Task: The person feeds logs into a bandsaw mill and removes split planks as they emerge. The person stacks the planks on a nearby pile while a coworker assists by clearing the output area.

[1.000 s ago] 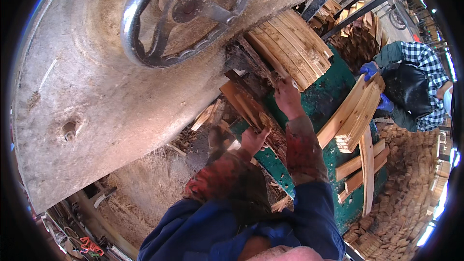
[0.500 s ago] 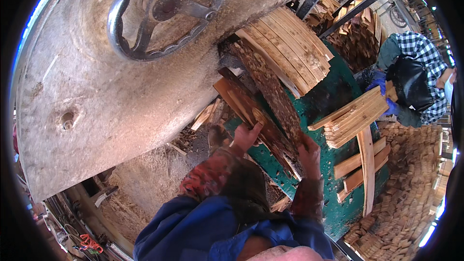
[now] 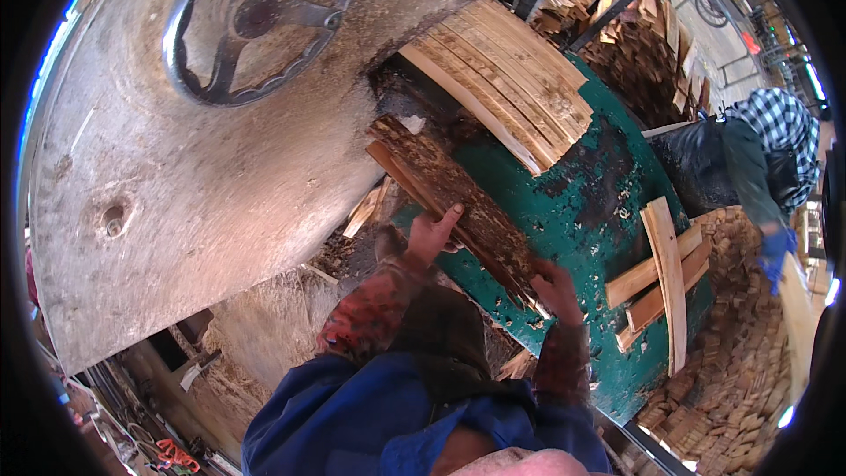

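Note:
Both my hands hold a small bundle of rough boards slantwise above the near left edge of a green table (image 3: 589, 183). A dark bark-covered board (image 3: 471, 198) lies on top of the bundle, and a smoother reddish-brown board (image 3: 401, 174) shows beneath it. My left hand (image 3: 429, 236) is closed round the bundle's left side near its middle, thumb up. At the near right end, my right hand (image 3: 558, 293) grips the bark-covered board, its fingertips partly hidden.
Several pale boards (image 3: 502, 79) lie side by side at the table's far end. Loose boards (image 3: 665, 278) are crossed on its right. A big metal disc (image 3: 203, 185) with a handwheel (image 3: 258, 16) stands left. A co-worker (image 3: 767, 150) with blue gloves bends over stacked wood (image 3: 714, 370) at right.
My hands have brought the bark-covered board left onto the other boards, closing the gap between them. The co-worker has carried a bundle of boards off the table toward the stacked wood at right.

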